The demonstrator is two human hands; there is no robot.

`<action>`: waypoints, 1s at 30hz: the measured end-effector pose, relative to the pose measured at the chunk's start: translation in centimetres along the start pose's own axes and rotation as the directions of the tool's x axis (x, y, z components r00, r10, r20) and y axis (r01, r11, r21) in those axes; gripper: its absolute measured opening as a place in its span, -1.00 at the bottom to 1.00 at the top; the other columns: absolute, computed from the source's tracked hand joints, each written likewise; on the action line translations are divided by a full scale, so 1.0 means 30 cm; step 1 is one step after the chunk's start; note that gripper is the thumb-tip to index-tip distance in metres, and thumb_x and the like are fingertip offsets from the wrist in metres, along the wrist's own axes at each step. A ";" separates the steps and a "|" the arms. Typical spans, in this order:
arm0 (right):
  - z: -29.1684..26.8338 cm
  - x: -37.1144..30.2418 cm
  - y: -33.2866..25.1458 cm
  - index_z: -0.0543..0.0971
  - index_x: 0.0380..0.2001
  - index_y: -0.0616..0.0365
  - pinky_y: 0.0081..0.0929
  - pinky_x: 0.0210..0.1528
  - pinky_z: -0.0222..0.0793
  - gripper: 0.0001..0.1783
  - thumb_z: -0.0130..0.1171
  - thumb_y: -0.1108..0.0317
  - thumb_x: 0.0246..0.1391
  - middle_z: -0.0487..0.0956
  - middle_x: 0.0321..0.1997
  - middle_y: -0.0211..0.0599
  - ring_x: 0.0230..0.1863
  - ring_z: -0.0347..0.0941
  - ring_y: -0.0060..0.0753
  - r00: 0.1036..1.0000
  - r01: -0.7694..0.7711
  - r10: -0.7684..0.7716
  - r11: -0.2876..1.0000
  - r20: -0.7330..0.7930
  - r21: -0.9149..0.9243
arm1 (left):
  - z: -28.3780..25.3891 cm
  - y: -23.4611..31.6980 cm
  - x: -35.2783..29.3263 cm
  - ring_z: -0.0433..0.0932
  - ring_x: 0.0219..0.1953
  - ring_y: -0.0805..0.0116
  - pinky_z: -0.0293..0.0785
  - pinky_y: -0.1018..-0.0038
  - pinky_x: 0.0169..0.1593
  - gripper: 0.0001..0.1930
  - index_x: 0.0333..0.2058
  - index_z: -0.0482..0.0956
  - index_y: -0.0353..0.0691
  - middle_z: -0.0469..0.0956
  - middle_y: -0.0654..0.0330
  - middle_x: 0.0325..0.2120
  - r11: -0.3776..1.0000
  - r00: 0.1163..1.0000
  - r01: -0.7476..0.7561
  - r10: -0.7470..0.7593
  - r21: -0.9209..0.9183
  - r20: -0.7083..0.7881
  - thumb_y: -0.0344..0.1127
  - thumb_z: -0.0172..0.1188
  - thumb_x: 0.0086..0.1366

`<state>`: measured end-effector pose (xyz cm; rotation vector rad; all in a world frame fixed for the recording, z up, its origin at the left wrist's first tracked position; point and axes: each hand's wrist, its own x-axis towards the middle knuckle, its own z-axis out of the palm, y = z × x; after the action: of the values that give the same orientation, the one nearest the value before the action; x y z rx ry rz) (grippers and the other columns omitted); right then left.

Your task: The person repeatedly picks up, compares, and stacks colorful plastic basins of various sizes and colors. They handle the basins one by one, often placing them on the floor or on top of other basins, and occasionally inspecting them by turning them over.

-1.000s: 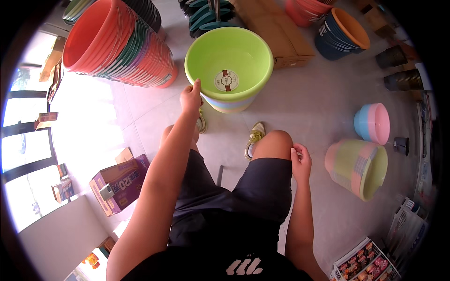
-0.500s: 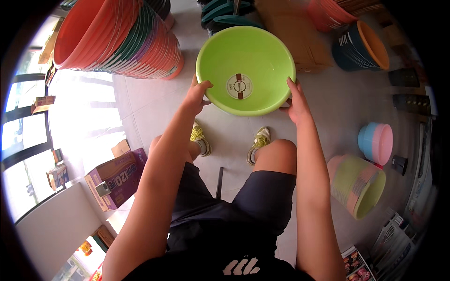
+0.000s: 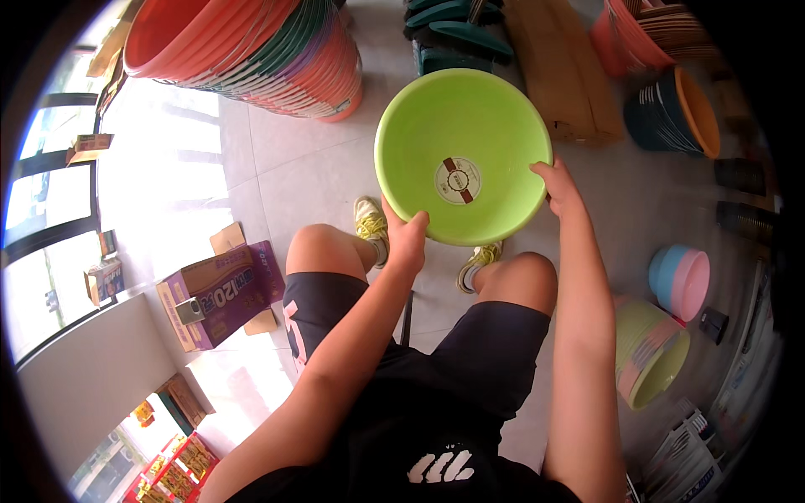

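Note:
A round lime-green plastic basin [image 3: 495, 109] is held out in front of me above the floor, its hollow side facing me. A round label with a brown band sticks to its inner bottom. My left hand [image 3: 405, 239] grips the rim at the lower left, thumb inside and fingers behind it. On the right side of the rim, my right hand [image 3: 558, 184] holds on, its thumb over the edge and the other fingers mostly hidden behind the basin. Nothing else is in either hand.
Far left leans a tall stack of red and green buckets [image 3: 277, 59]. Beyond the basin lie dark green brush heads [image 3: 461, 29] and a long cardboard box [image 3: 562, 75]. Blue buckets [image 3: 662, 113] and nested green basins [image 3: 650, 352] stand right; a purple carton [image 3: 222, 293] sits left.
The basin has shifted right and slightly nearer in the picture, and it has turned a little. My left hand has slid lower along the rim. The surroundings have moved right with the view.

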<state>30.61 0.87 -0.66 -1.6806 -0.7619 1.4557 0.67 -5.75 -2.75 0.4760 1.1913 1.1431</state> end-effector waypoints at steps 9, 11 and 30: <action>0.418 0.254 -0.249 0.47 0.25 -0.09 -0.39 0.11 0.41 -0.26 0.10 0.49 -0.13 0.60 0.09 -0.22 0.05 0.53 -0.30 0.896 0.258 -0.078 0.893 0.436 -0.369 | -0.149 0.075 -0.254 0.07 0.34 0.07 0.12 -0.23 0.25 -0.34 0.32 -0.01 0.08 0.05 0.16 0.33 0.916 0.893 0.402 -0.389 0.013 -0.229 -0.11 0.12 0.36; 0.514 0.303 -0.291 0.48 0.24 -0.12 -0.41 0.15 0.39 -0.24 0.11 0.48 -0.16 0.60 0.10 -0.24 0.07 0.52 -0.30 0.862 0.309 -0.031 0.823 0.505 -0.477 | -0.273 0.160 -0.168 0.14 0.34 0.14 0.20 0.13 0.27 -0.22 0.37 -0.10 -0.13 0.06 0.03 0.34 0.990 0.949 0.138 -0.126 0.021 -0.289 -0.14 0.18 0.35; 0.713 -0.306 0.058 0.11 0.35 0.34 -0.35 0.25 0.29 -0.22 0.18 0.25 0.17 0.35 0.31 0.02 0.27 0.35 -0.22 0.969 0.143 -0.111 0.981 -0.222 0.131 | -0.500 0.383 0.188 0.63 -0.19 0.11 0.53 0.26 -0.16 -0.65 -0.06 0.51 -0.35 0.62 -0.06 -0.24 0.581 0.853 0.102 0.366 0.807 -0.371 -0.35 0.14 0.18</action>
<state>7.94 -4.14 1.62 -1.6142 -0.6174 1.1898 -18.14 0.03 -1.62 1.0241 2.2113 0.7936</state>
